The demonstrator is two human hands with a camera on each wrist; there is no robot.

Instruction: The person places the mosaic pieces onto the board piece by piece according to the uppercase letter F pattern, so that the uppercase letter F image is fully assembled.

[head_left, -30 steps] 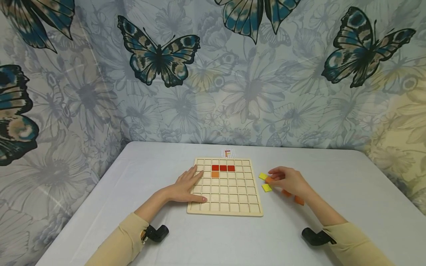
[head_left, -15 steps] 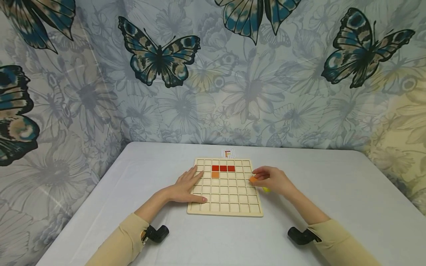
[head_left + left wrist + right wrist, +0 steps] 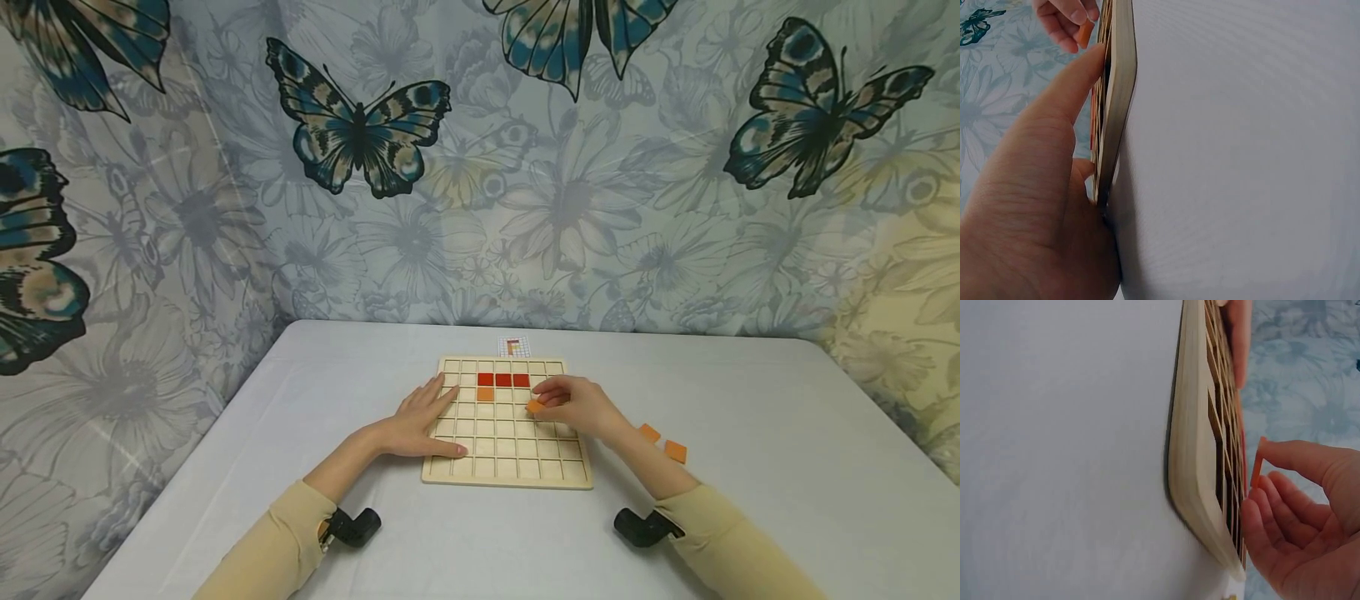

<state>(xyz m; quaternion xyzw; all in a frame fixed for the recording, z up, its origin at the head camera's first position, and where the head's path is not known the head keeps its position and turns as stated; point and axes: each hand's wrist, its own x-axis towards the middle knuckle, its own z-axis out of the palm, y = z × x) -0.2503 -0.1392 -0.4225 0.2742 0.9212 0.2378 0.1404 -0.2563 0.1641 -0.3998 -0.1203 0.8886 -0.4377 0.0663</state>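
A wooden grid board point(image 3: 507, 481) lies on the white table. My left hand point(image 3: 412, 425) rests over its left edge, fingers spread and straight, thumb on the near squares. Between thumb and fingertips my right hand point(image 3: 581, 406) pinches a flat orange square tile point(image 3: 535, 407), held tilted over the right part of the grid. The right wrist view shows that tile point(image 3: 1258, 464) edge-on, above the board surface. Three red tiles point(image 3: 503, 380) sit in a row in the grid, with one orange tile point(image 3: 486, 393) directly below the leftmost of them.
Two loose orange tiles point(image 3: 676, 452) lie on the table right of the board, beside the right forearm. A bit of yellow point(image 3: 1230, 597) shows at the bottom of the right wrist view. A small printed grid card point(image 3: 514, 347) lies behind the board. A butterfly-patterned cloth point(image 3: 465, 250) hangs behind.
My right hand has lifted the orange tile from the loose pieces and moved it left over the board. The yellow tiles are now hidden behind that hand. My left hand has stayed still.
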